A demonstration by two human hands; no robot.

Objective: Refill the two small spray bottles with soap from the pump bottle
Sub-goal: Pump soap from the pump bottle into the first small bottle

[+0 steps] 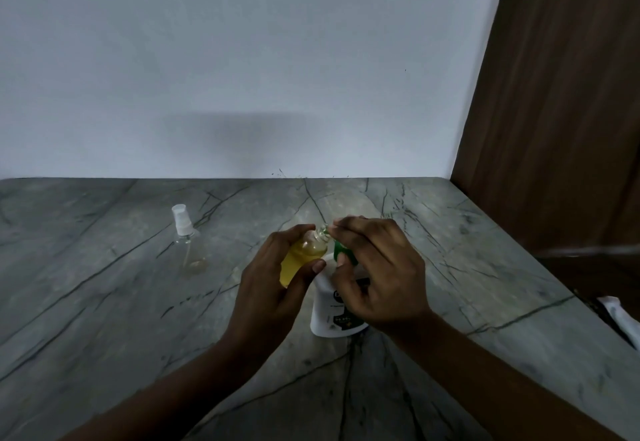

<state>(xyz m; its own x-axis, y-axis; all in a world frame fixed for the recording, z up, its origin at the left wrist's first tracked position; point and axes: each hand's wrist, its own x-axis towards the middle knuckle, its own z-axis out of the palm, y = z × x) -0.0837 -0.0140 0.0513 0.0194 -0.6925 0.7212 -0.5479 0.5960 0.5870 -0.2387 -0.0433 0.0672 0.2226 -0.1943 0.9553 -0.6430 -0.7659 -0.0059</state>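
Observation:
My left hand (277, 278) grips a small clear spray bottle (304, 257) with no cap on, tilted and largely full of yellow soap. Its open neck sits right at the green pump nozzle (343, 252) of the white pump bottle (329, 312), which stands upright on the counter. My right hand (377, 267) lies over the pump head, fingers curled down onto it and hiding most of it. A second small spray bottle (188, 246) with a white spray cap stands to the left, almost empty with a little soap at its bottom.
The grey veined stone counter (104, 302) runs to a pale wall behind. A dark wooden panel (561, 111) closes off the right side. A white object (620, 319) lies past the counter's right edge.

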